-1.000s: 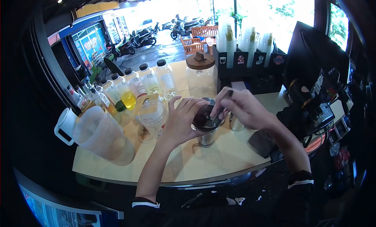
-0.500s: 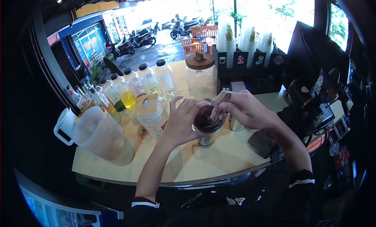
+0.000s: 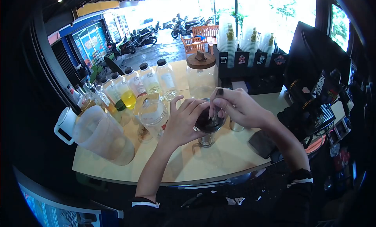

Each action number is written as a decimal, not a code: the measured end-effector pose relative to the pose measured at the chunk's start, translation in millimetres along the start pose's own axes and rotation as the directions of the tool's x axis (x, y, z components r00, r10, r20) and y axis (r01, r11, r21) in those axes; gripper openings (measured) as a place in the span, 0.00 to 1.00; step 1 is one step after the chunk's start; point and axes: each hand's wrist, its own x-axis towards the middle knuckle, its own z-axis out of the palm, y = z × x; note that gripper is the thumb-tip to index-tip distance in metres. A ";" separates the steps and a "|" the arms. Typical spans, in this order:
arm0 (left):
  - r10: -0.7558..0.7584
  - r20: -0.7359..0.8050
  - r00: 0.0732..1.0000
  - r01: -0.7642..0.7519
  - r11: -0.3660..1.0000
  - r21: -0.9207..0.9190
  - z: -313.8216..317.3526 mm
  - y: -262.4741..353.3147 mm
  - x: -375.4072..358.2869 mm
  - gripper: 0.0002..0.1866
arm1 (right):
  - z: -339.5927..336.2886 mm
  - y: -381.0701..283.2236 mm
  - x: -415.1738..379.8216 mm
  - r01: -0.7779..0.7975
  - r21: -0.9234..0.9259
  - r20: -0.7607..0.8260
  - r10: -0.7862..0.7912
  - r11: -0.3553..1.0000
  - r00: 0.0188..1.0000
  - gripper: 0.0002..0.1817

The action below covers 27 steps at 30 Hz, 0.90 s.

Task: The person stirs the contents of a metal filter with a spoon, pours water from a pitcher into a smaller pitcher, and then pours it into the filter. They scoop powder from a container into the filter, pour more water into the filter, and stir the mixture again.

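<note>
The left hand [image 3: 181, 124] grips the glass [image 3: 206, 140] around its rim; the right hand [image 3: 244, 109] pinches a spoon [image 3: 219, 93] dipping into it. The spoon's handle has swung more upright, suggesting stirring. Behind the glass stands a wooden-lidded jar [image 3: 201, 80].

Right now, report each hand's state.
Left hand: closed around the glass.
Right hand: closed, pinching a utensil dipped in the glass.

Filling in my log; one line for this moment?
left hand: steadies glass | right hand: holds spoon-like tool in dark drink
</note>
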 end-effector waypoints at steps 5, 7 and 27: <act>0.002 0.002 1.000 -0.002 1.000 0.001 -0.3 0.3 0.4 0.43 | -4.3 -7.2 -0.5 -0.042 -0.007 -0.060 0.042 0.999 0.997 0.11; 0.022 -0.008 1.000 -0.022 0.999 0.030 -0.5 1.5 0.9 0.42 | 1.6 -0.6 -0.9 -0.008 -0.024 -0.024 0.008 1.000 1.000 0.11; 0.021 -0.005 1.000 -0.021 1.000 -0.004 1.3 -3.3 4.1 0.43 | -7.7 9.7 -18.0 -0.079 0.434 -0.124 0.146 0.898 0.981 0.12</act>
